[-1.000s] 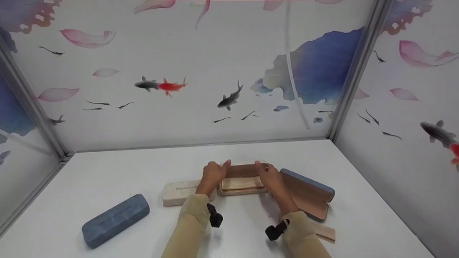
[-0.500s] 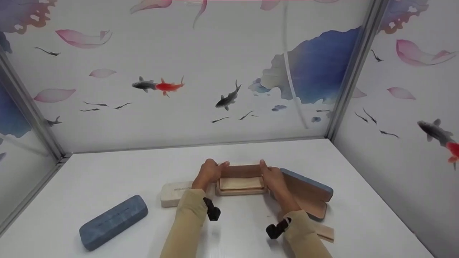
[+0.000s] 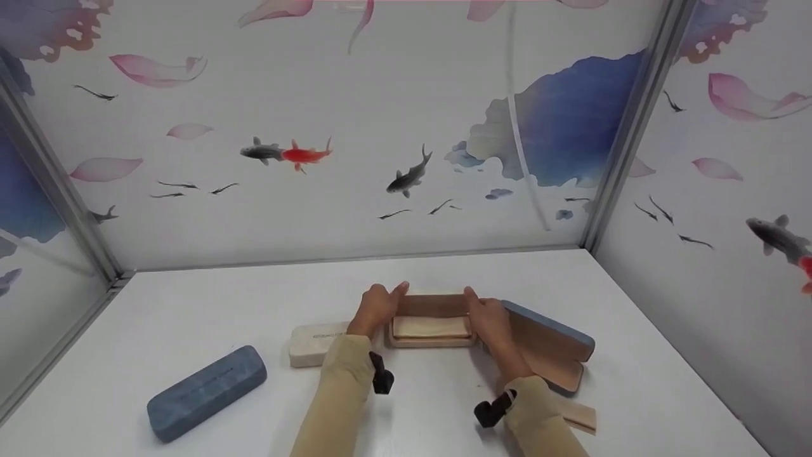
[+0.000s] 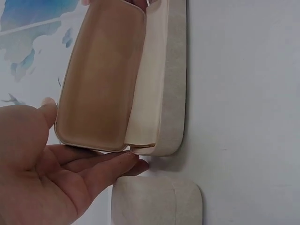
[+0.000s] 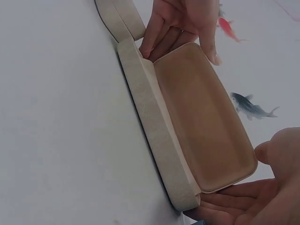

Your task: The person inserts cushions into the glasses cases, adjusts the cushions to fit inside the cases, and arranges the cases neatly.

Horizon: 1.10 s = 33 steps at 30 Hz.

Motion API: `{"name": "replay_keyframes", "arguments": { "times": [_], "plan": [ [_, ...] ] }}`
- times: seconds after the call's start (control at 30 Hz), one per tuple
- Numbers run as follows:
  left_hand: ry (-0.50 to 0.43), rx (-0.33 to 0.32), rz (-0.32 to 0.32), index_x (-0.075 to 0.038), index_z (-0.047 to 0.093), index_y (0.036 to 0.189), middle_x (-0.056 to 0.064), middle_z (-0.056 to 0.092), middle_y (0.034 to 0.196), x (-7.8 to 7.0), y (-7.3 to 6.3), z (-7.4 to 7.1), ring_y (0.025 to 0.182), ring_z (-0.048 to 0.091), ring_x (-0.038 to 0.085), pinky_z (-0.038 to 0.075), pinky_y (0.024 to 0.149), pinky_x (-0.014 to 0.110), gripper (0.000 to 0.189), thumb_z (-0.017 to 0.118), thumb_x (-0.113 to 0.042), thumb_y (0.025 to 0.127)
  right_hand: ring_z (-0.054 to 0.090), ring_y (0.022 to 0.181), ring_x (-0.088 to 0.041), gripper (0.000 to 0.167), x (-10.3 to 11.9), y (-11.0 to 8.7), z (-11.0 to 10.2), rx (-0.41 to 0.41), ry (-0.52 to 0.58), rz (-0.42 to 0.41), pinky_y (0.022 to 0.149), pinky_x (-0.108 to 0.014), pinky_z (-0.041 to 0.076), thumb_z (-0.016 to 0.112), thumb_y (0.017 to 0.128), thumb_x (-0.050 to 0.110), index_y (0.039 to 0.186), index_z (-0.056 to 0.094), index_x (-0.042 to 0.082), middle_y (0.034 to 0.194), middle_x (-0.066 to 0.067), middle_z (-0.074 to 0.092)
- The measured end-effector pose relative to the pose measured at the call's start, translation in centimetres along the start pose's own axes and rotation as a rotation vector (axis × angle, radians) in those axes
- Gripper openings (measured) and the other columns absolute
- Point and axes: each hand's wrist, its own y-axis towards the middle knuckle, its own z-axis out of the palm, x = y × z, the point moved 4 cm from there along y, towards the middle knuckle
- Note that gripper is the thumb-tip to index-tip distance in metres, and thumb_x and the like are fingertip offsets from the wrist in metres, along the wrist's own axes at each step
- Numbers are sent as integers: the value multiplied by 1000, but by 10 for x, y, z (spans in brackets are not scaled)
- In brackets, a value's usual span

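An open cream glasses case (image 3: 438, 306) sits at the middle back of the table, its brown-lined lid raised and a folded pale cloth (image 3: 431, 327) lying in its base. My left hand (image 3: 374, 310) grips the lid's left end, thumb at the top edge and fingers spread along the end near the hinge, as the left wrist view shows. At the opposite end my right hand (image 3: 490, 320) holds the lid the same way, thumb (image 5: 263, 152) on the rim and fingers low beside the base. The case's back is hidden.
A closed cream case (image 3: 311, 346) stands just left, partly behind the left forearm. Further left lies a closed blue case (image 3: 206, 393). An open blue case (image 3: 552, 343) with brown lining is at the right, with a tan folded piece (image 3: 578, 416) near the right sleeve. Printed walls enclose the table.
The right thumb has shifted slightly outward to the lid's right end. Both hands still hold the lid, and the case stays nearly in place. The view has swayed a little.
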Motion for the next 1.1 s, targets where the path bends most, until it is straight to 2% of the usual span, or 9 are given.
{"name": "replay_keyframes", "arguments": {
  "times": [0.17,0.27,0.3,0.4,0.6,0.8,0.97,1.03,1.1],
  "plan": [
    [2,-25,20,14,60,119,19,67,93,-4,-4,-2,79,59,22,54,82,38,58,55,-41,102,49,54,-13,60,0,-2,2,-22,41,-17,50,-24,39,51,101,50,90,66,-7,60,-1,51],
    [15,-37,24,13,61,115,12,62,83,-8,-6,-5,72,56,19,52,73,34,54,58,-40,101,47,53,-12,62,3,-1,3,-20,66,-20,48,-23,39,54,100,51,91,69,-9,60,-1,50],
    [15,-34,14,12,61,115,11,61,83,-8,-7,-6,72,55,19,51,72,34,54,58,-40,101,50,55,-13,63,4,-2,4,-13,68,-15,49,-23,40,55,100,51,99,70,-10,64,-3,55],
    [1,-10,-27,12,59,123,14,63,94,-9,-9,-7,79,57,21,51,73,34,57,57,-41,102,57,69,-16,66,6,-1,4,8,38,6,57,-24,44,55,100,50,119,65,-12,84,-9,61],
    [-60,77,-91,10,53,134,22,63,128,-8,-13,-6,97,58,24,55,90,42,60,53,-42,103,56,62,-15,68,7,0,1,82,-2,56,53,-25,44,53,100,50,127,60,-11,75,-8,61],
    [-80,120,-87,10,51,137,23,58,139,-7,-17,-4,108,56,25,49,105,46,60,51,-41,104,61,92,-22,72,8,-4,-4,139,-75,77,76,-31,52,50,101,52,135,54,-11,112,-19,65],
    [-110,129,-93,11,47,140,23,55,141,-4,-17,-3,113,54,26,45,110,47,62,53,-39,104,46,62,-12,56,8,-5,-7,170,-47,59,56,-26,40,53,101,49,112,66,-5,71,-1,51],
    [-137,133,-104,11,45,141,23,54,142,-2,-17,-2,115,53,26,43,112,47,63,54,-39,103,40,58,-11,50,7,-5,-9,178,-38,62,54,-26,36,54,101,47,98,65,-3,65,2,42],
    [-155,130,-108,11,45,140,23,56,139,1,-17,-2,115,53,26,44,111,46,63,55,-39,103,53,69,-16,50,8,-6,-11,188,-28,56,63,-29,46,56,101,44,100,66,-5,74,-5,57]
  ]
}}
